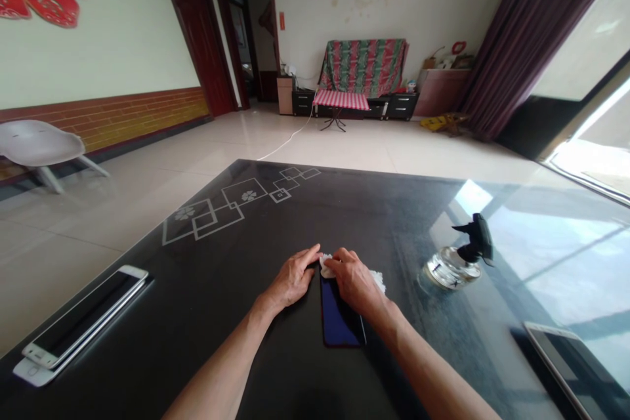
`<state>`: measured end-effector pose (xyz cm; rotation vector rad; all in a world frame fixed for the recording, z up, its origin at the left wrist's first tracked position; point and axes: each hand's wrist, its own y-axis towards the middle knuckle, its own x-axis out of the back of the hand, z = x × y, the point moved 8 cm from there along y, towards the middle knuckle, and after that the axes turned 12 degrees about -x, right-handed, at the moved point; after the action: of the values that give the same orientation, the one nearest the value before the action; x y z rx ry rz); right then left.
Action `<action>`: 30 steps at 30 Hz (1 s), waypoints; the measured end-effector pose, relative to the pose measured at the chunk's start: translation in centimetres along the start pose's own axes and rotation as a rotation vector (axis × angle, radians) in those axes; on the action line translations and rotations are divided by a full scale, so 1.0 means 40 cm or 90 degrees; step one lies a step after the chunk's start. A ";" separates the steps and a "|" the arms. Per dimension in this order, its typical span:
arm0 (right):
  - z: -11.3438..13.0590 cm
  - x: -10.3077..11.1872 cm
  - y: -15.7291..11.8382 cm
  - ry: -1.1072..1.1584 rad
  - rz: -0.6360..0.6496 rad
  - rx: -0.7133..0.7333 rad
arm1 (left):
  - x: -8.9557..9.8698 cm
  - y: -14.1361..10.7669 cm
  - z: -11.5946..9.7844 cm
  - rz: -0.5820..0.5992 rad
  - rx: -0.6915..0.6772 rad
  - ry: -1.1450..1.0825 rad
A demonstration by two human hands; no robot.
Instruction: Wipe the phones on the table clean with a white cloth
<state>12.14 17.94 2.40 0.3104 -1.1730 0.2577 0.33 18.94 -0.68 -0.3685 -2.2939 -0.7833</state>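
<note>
A smartphone (339,321) with a dark blue screen lies flat on the black table (207,328) in front of me. My right hand (353,279) is closed on a crumpled white tissue (378,279) and presses it against the far end of the phone; part of the tissue sticks out on either side of the fingers. At the phone's far left corner is my left hand (294,277), fingers stretched out and resting by its edge, holding nothing. The far part of the screen is hidden under my right hand.
Two stacked white phones (83,321) lie at the left table edge. A clear spray bottle (453,269) with a black trigger stands to the right. Another phone (575,367) lies at the near right. Beyond the table are a white chair (39,144) and a striped-cloth stand (341,100).
</note>
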 end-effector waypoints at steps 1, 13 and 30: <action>0.008 -0.001 -0.008 0.001 0.005 0.008 | -0.001 0.000 0.000 0.001 -0.002 0.001; 0.062 0.012 -0.210 0.057 0.107 0.059 | 0.002 0.002 -0.009 0.003 -0.025 0.016; 0.045 -0.003 -0.071 0.018 0.041 0.085 | 0.005 0.003 -0.015 -0.003 -0.026 0.017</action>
<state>11.56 14.63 2.62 0.3844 -1.1418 0.3968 0.53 18.65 -0.14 -0.3697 -2.2580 -0.8329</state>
